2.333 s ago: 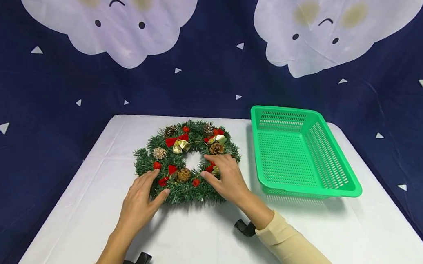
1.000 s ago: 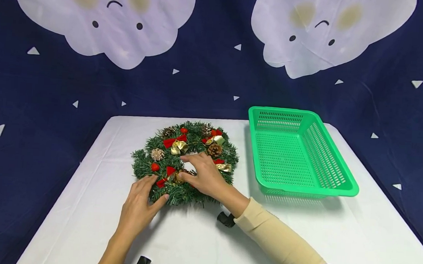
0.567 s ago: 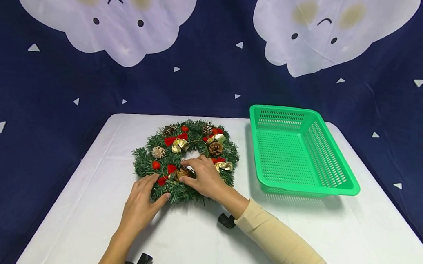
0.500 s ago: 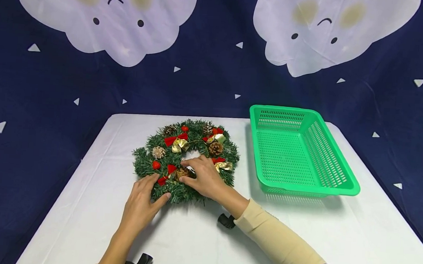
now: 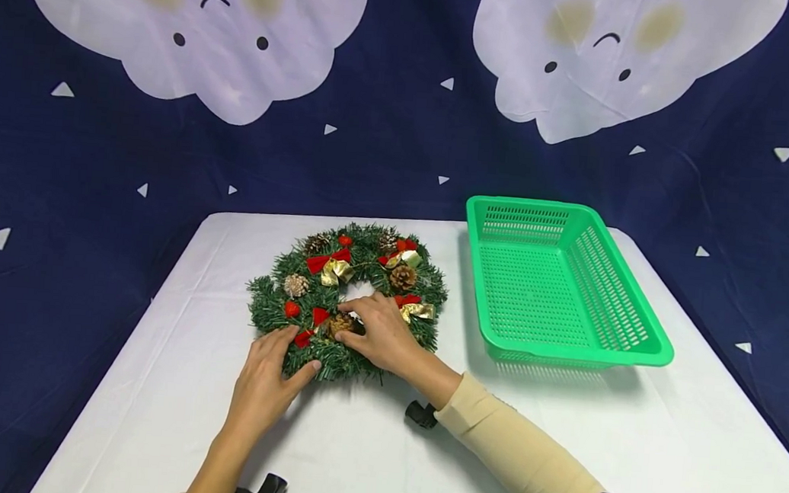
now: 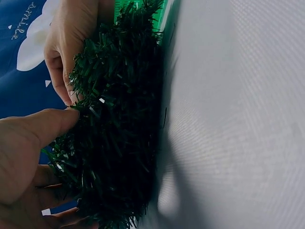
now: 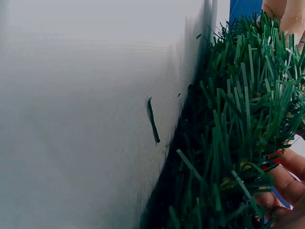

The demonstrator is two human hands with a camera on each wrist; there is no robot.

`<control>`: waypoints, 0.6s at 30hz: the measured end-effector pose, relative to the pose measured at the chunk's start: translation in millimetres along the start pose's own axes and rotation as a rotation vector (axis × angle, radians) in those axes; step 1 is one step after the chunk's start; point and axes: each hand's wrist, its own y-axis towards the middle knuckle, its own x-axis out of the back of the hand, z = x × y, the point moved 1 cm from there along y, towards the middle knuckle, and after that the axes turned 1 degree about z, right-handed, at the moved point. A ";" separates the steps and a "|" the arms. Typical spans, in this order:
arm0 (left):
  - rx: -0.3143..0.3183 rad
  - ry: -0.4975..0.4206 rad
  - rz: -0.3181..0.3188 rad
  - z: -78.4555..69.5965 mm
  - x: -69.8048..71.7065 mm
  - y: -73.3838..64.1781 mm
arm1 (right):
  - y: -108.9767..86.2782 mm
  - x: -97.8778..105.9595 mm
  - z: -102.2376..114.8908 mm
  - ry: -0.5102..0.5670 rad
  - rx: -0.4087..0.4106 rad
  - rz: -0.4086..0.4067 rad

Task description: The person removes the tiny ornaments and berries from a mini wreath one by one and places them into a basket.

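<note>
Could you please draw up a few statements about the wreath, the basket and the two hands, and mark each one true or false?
1. The wreath lies on the white table. True.
2. In the head view, the green basket stands to the right of the wreath. True.
3. The left hand is at the wreath's near left side, and the right hand is at a pine cone by the centre hole. True.
4. The right hand grips the basket's rim. False: it is at the wreath, apart from the basket.
5. The bows on the wreath are blue and silver. False: they are red and gold.
</note>
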 end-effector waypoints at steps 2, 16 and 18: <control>0.002 -0.002 0.001 0.2 -0.3 -0.2 | -0.1 -1.0 -0.5 -0.002 -0.001 -0.001; 0.020 0.000 0.011 0.7 -1.1 -0.6 | -2.4 -4.8 -2.9 -0.013 0.009 -0.009; 0.020 0.001 0.010 0.9 -1.2 -0.7 | -2.3 -4.8 -2.9 -0.013 0.008 -0.008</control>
